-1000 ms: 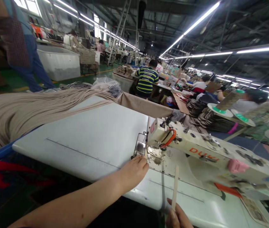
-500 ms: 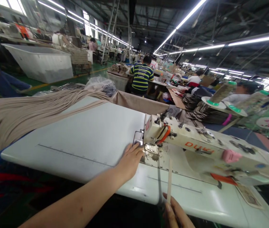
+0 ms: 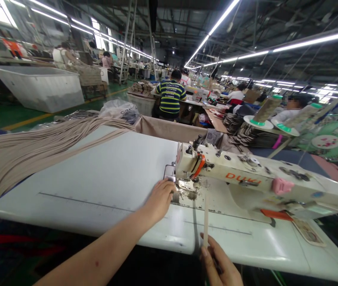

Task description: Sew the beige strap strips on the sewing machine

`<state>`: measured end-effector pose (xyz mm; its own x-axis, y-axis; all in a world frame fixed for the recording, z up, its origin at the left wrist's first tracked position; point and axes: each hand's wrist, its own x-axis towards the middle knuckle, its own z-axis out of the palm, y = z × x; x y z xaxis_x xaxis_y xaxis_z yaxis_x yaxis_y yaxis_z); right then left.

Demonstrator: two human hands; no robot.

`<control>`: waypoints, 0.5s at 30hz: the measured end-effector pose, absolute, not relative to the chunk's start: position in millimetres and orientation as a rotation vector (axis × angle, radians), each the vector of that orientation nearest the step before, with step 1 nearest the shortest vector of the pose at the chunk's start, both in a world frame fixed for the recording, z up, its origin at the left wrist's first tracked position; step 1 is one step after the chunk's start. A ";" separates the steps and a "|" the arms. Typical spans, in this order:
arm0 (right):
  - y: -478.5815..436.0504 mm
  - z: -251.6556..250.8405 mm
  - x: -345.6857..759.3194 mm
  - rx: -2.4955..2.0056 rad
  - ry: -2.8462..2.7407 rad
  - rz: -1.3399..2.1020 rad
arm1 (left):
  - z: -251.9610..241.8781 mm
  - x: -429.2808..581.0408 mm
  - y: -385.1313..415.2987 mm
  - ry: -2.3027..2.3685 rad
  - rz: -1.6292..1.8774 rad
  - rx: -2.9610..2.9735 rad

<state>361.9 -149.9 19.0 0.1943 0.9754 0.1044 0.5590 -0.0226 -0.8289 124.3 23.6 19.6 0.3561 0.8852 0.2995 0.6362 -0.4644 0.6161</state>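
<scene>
A white sewing machine with orange lettering stands on a white table. My left hand rests on the table with its fingertips at the needle plate, fingers bent together; whether they hold anything is hidden. My right hand is at the table's front edge, pinching the near end of a narrow beige strip that runs toward the needle.
A thick bundle of beige strips drapes over the table's left side. Thread cones stand behind the machine. Other people sit at benches further back, one in a striped shirt. A white bin stands at the far left.
The view has shifted, so the machine and table sit further left and lower in the picture. Both hands hold nearly the same places. A person walking at the far left has left view.
</scene>
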 end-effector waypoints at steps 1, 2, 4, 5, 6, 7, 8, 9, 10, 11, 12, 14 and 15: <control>-148.4 21.0 356.7 -1.686 -1.459 0.660 | 19.6 123.6 29.3 1.339 0.857 2.216; -146.5 23.4 351.1 -1.686 -1.462 0.648 | 19.8 122.9 36.4 1.351 0.842 2.210; -141.4 28.8 339.1 -1.676 -1.508 0.640 | 21.3 122.5 54.3 1.381 0.793 2.208; -138.1 31.7 333.2 -1.666 -1.548 0.649 | 22.7 122.9 64.6 1.391 0.771 2.211; -134.6 34.3 327.5 -1.654 -1.592 0.664 | 24.6 123.8 75.1 1.395 0.756 2.214; -130.8 36.7 322.0 -1.641 -1.632 0.680 | 26.8 125.0 85.5 1.395 0.745 2.217; -127.0 38.8 317.0 -1.629 -1.670 0.696 | 29.3 126.5 95.4 1.393 0.734 2.221; -123.2 40.5 312.3 -1.618 -1.704 0.708 | 32.0 128.3 104.5 1.388 0.723 2.225; -119.4 41.8 308.2 -1.610 -1.735 0.717 | 34.7 130.4 112.6 1.381 0.714 2.229; -115.7 42.8 304.6 -1.606 -1.763 0.727 | 37.3 132.5 119.6 1.375 0.705 2.233; -112.2 43.7 301.4 -1.606 -1.788 0.737 | 39.6 134.7 125.6 1.370 0.697 2.235; -105.6 45.3 296.4 -1.627 -1.810 0.748 | 42.9 139.0 135.0 1.368 0.683 2.236; -102.5 46.2 294.5 -1.643 -1.807 0.753 | 43.9 141.0 138.8 1.372 0.677 2.234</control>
